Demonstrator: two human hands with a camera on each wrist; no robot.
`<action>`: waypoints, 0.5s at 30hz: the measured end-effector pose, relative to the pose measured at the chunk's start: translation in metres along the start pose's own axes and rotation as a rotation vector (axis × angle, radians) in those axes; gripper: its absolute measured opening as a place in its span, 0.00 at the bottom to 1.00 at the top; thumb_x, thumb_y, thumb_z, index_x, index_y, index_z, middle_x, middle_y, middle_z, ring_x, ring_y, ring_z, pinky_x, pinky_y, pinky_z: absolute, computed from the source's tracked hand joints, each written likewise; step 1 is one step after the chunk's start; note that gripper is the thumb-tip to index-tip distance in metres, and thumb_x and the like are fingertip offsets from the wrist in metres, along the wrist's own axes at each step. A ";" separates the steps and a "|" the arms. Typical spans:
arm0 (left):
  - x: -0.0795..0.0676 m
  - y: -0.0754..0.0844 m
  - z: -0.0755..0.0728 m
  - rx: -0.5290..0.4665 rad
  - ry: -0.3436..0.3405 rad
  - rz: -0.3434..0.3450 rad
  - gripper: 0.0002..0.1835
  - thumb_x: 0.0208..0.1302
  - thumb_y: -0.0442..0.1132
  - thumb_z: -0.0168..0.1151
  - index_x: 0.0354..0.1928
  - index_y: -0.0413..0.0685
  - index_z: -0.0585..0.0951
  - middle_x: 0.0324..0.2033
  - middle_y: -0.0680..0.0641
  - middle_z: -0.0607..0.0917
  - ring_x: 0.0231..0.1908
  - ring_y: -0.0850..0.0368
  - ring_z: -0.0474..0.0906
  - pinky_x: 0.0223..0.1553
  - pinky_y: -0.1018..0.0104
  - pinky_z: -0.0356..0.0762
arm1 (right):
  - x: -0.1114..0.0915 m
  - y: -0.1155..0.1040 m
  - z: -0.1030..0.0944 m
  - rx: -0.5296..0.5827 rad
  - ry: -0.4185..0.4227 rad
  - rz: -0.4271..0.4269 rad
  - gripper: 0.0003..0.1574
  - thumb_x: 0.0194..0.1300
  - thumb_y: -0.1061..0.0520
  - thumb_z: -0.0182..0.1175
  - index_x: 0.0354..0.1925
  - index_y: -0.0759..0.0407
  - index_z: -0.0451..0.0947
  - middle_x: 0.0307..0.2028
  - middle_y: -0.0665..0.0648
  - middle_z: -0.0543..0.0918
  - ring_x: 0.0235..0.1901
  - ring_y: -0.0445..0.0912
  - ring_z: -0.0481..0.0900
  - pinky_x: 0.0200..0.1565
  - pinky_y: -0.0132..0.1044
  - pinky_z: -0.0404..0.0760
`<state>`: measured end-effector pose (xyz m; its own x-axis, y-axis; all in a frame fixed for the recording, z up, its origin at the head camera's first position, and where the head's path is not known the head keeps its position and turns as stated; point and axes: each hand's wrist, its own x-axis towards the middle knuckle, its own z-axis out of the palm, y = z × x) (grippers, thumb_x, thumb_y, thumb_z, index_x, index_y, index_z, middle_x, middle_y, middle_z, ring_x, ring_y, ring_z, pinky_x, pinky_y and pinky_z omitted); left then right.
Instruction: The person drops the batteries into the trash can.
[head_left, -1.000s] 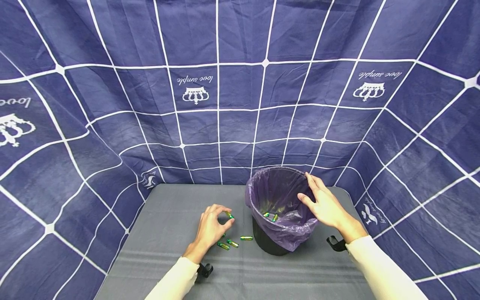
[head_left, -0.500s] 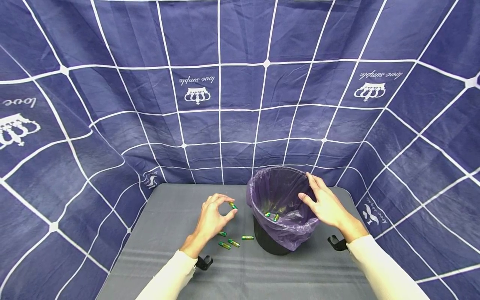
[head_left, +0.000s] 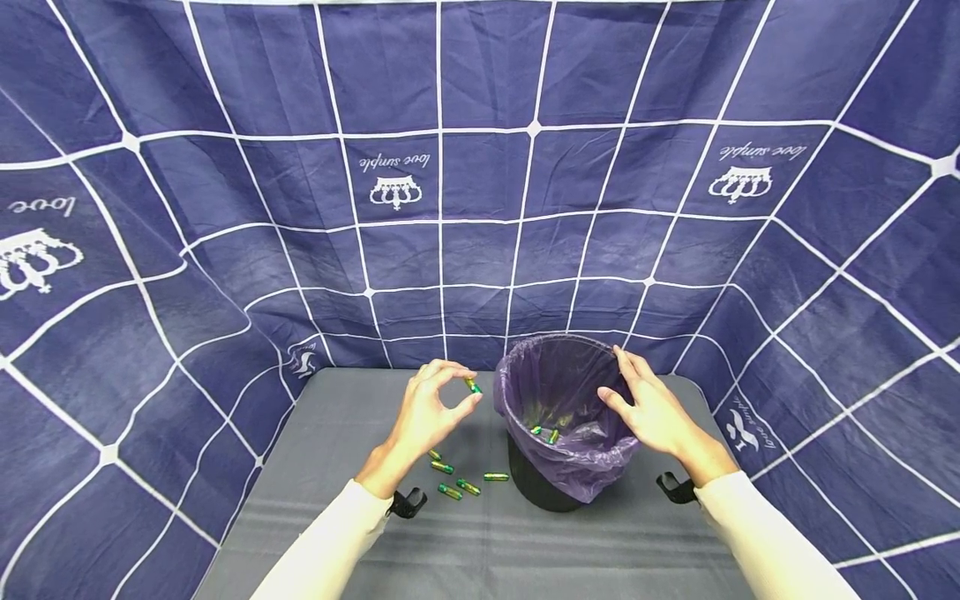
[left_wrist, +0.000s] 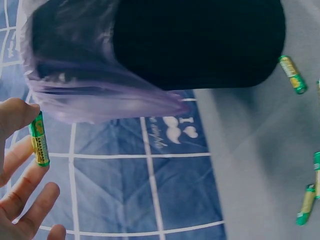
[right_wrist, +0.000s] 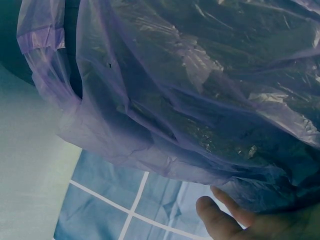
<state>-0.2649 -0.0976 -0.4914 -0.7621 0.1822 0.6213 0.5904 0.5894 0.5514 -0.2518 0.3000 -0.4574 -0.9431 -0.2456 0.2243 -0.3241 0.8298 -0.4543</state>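
Note:
My left hand (head_left: 426, 414) pinches a green-and-yellow battery (head_left: 473, 385) between thumb and fingertips, raised off the table just left of the bin. The left wrist view shows that battery (left_wrist: 39, 140) lengthwise between thumb and fingers. A black bin (head_left: 536, 483) stands lined with a purple plastic bag (head_left: 517, 383) folded over its rim. Inside it lie two batteries (head_left: 553, 436). At the bin's right side my right hand (head_left: 660, 415) rests along the rim, fingers extended and thumb apart. In the right wrist view, the bag (right_wrist: 165, 100) fills most of the frame.
Several batteries (head_left: 468, 486) lie on the grey tabletop (head_left: 360, 467) left of the bin, one close to its base. A blue cloth (head_left: 480, 250) with white grid lines hangs behind and at both sides. Each wrist wears a black strap (head_left: 408, 502).
The left hand has lifted the battery up and away from me, slightly rightward, uncovering batteries on the table beneath it. The right hand and bin have stayed in place.

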 end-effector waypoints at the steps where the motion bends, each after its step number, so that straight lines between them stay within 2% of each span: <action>1: 0.003 0.002 -0.002 -0.004 0.000 0.003 0.18 0.63 0.40 0.89 0.54 0.51 0.96 0.53 0.47 0.95 0.58 0.41 0.90 0.60 0.40 0.86 | 0.000 0.000 0.000 -0.001 -0.002 0.000 0.54 0.89 0.40 0.60 0.93 0.69 0.54 0.86 0.76 0.66 0.82 0.79 0.72 0.81 0.78 0.73; 8: 0.026 0.017 -0.009 -0.041 -0.004 0.055 0.18 0.63 0.38 0.89 0.54 0.49 0.95 0.53 0.46 0.95 0.60 0.42 0.91 0.61 0.44 0.87 | -0.001 -0.002 -0.001 -0.001 -0.017 0.004 0.55 0.89 0.39 0.60 0.93 0.69 0.53 0.86 0.76 0.65 0.82 0.79 0.72 0.80 0.78 0.73; 15: 0.047 0.031 -0.012 -0.050 -0.026 0.116 0.18 0.64 0.38 0.89 0.55 0.48 0.95 0.54 0.47 0.95 0.61 0.45 0.92 0.66 0.47 0.89 | 0.000 -0.001 -0.001 0.002 -0.014 0.008 0.55 0.89 0.39 0.60 0.93 0.69 0.53 0.87 0.76 0.65 0.82 0.79 0.71 0.80 0.79 0.73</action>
<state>-0.2793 -0.0799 -0.4383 -0.6940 0.2672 0.6685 0.6871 0.5231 0.5042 -0.2509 0.2994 -0.4559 -0.9466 -0.2462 0.2082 -0.3168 0.8308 -0.4577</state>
